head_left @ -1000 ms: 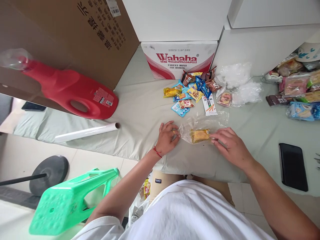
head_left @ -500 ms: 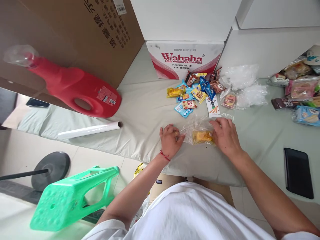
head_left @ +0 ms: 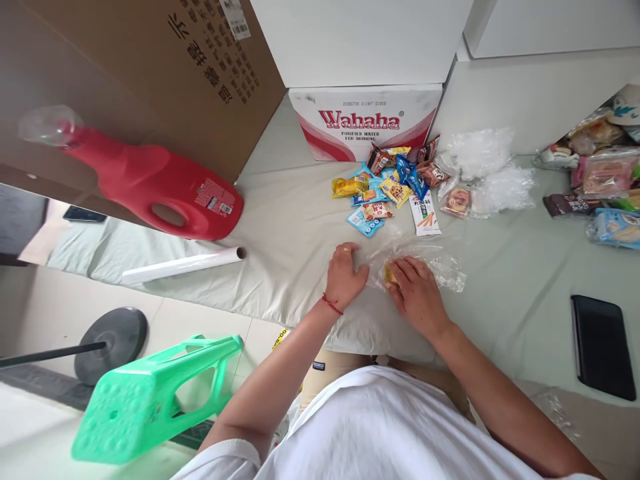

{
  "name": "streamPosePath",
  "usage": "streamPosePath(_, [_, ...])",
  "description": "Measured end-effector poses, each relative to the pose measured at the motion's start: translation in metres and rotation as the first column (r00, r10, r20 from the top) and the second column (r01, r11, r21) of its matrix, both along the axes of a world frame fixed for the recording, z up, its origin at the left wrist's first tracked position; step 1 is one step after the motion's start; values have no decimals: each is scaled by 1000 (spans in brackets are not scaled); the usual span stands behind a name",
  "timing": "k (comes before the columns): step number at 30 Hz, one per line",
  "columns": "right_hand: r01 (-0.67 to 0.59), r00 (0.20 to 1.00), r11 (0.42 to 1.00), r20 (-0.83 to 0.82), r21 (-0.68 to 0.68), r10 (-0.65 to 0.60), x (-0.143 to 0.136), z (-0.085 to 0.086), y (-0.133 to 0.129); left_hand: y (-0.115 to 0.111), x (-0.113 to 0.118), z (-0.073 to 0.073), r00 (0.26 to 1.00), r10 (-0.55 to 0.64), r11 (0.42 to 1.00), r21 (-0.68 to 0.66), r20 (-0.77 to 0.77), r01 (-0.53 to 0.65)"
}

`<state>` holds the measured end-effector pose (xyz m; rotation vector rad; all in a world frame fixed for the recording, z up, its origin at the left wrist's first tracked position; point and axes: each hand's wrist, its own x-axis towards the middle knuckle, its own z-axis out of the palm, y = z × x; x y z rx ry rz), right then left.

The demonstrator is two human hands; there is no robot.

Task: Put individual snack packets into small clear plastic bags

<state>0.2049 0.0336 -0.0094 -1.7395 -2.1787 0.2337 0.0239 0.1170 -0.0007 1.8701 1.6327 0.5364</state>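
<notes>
My right hand (head_left: 417, 290) lies over a yellow-wrapped snack (head_left: 390, 275), its fingers curved round the pack and hiding most of it. The snack is in or on a clear plastic bag (head_left: 447, 267) spread on the cloth. At the left end of this bag is my left hand (head_left: 346, 275), fingers curled and thumb at the film; its grip on the edge is partly hidden. Just beyond the hands is a pile of small snacks, with a white snack packet (head_left: 425, 215) at the front and another yellow-wrapped snack (head_left: 349, 187) on its left side.
Crumpled clear bags (head_left: 493, 173) lie right of the pile, before more snacks (head_left: 607, 177). A Wahaba-style red and white carton (head_left: 370, 123) stands behind. A black phone (head_left: 603, 347) is at right; a red jug (head_left: 170, 187), white roll (head_left: 183, 265) and green stool (head_left: 150, 400) are left.
My right hand has moved left from the snack's right end to cover it. More of the bag's right part shows. My left hand has stayed near the bag's left end, its fingers more curled.
</notes>
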Motion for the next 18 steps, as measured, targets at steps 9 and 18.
streamPosePath(9, [-22,999,1000,47,-18,23,5,-3,-2,40,66,27,946,-241,969,-117,-218,220])
streamPosePath(18, [-74,996,996,-48,-57,71,16,-1,1,52,9,-5,917,20,936,-330,399,123])
